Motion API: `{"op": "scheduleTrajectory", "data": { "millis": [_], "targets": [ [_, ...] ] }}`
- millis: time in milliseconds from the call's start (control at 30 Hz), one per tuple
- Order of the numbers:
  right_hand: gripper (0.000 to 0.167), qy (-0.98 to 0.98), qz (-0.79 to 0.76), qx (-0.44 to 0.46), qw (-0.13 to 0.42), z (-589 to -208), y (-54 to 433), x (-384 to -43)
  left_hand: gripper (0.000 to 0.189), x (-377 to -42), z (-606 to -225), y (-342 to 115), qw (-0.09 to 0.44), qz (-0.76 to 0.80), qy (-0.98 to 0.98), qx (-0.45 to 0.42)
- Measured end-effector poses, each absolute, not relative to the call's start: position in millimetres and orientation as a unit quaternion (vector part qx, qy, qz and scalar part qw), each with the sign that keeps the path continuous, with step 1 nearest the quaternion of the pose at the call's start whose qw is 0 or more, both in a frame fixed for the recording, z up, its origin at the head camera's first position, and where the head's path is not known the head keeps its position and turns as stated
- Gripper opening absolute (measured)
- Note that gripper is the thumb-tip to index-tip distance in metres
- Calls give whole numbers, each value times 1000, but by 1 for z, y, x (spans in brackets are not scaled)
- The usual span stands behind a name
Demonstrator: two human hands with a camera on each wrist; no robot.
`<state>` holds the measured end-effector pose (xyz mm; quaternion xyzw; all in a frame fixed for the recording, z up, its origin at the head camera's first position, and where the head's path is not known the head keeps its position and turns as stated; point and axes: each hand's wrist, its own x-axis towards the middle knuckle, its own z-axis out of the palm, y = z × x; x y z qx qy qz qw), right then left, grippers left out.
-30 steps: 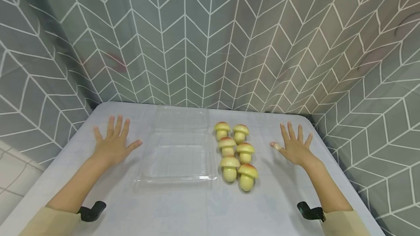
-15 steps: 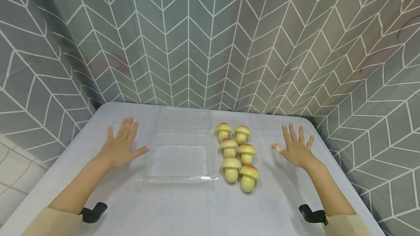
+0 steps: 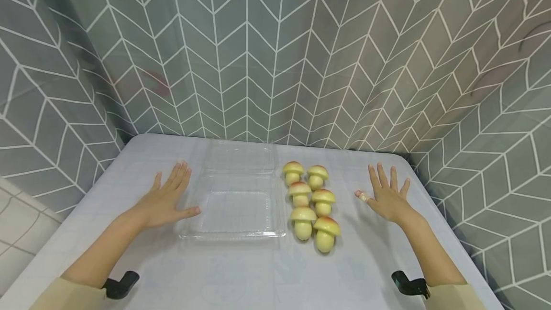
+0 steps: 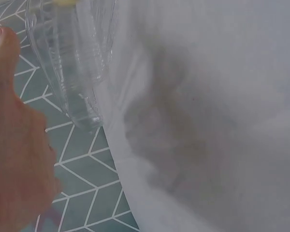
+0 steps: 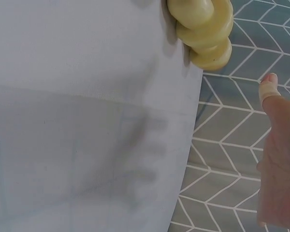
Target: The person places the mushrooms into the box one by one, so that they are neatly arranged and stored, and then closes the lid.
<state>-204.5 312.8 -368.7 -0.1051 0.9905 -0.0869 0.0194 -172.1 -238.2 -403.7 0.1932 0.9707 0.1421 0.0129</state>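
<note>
Several yellow toy mushrooms with reddish tints on some caps stand in two columns right of the middle of the table. To their left lies a clear plastic clamshell box, its lid folded back toward the curtain. My left hand hovers by the box's left side, fingers straight and thumb pointing at it, holding nothing. Right of the mushrooms, my right hand is held over the table with fingers spread and nothing in it. A pale bandage wraps its thumb.
A white cloth covers the table. Behind it and along the sides hangs a grey curtain with white chevron lines. Each wrist carries a black camera mount. White tiles show at the lower left.
My left hand has moved right and slightly nearer to me, coming up to the box's left side. My right hand has hardly moved. Box and mushrooms stay put.
</note>
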Motion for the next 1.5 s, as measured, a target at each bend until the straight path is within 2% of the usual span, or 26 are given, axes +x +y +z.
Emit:
{"op": "scheduleTrajectory", "data": {
  "millis": [400,767,1067,1500],
  "targets": [
    [99,987,-95,-132,-14,-367,310,-197,112,-162,-407,-218,0,168,955,242],
    [115,966,-98,-199,-131,-373,303,-195,112,-159,-417,-216,-12,164,952,257],
    [115,944,-93,-249,-193,-371,289,-194,116,-157,-415,-214,20,146,960,239],
    [110,925,-71,-299,-222,-378,277,-187,117,-155,-410,-214,22,167,958,233]
  ]
}}
